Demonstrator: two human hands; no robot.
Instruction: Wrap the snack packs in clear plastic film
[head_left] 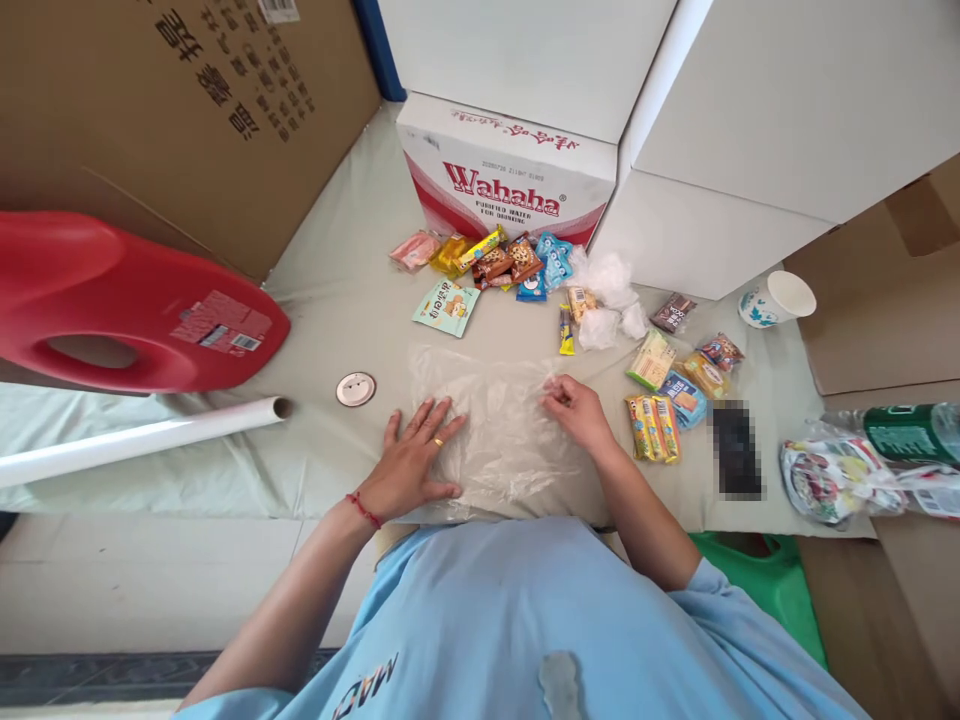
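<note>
A clear plastic bag (499, 420) lies flattened on the cloth-covered table, close to the front edge. Spread over its left side is my left hand (420, 450), palm down with the fingers apart. At the bag's right edge, my right hand (576, 408) has its thumb and fingertips pinched together on the plastic. Just beyond the bag are a mint-green snack packet (445, 306) and a small yellow wrapped snack (565, 330). A round badge (355, 389) with a pin on its back rests left of my left hand.
Wrapped snacks (491, 262) and crumpled clear bags (606, 285) lie before a Wahaha carton (510, 170). More snack packets (652, 428), a paper cup (776, 300) and a pixelated dark object (736, 450) are rightward. A red jug (135, 310) and white tube (142, 440) occupy the left.
</note>
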